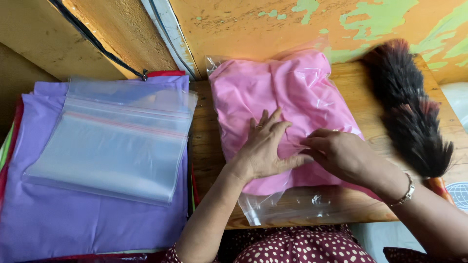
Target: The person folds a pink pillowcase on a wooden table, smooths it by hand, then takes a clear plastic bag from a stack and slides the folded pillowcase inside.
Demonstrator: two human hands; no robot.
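Your left hand [263,148] lies flat with fingers spread on the pink folded cloth [287,107], pressing it down through the clear plastic bag [292,207] that wraps it; the thumb points toward your other hand. Your right hand [339,153] sits just beside it, fingers drawn together and pinching a crease of the bag film over the cloth, fingertips almost touching the left thumb. A metal bracelet [407,191] circles your right wrist. The bagged cloth lies across the middle of the wooden table [209,151], its top reaching the back edge against the peeling orange and green wall [292,24], and the bag's open, empty end lies flat at the near edge close to your dotted maroon clothing [302,248]. A dark feather duster [409,112] rests along the right side of the table, well apart from your hands, its bushy end toward the near right corner. Off the left edge of the table sits a stack of purple cloth [73,219], and on top of it a pile of empty clear zip bags [117,141], neither touched by you
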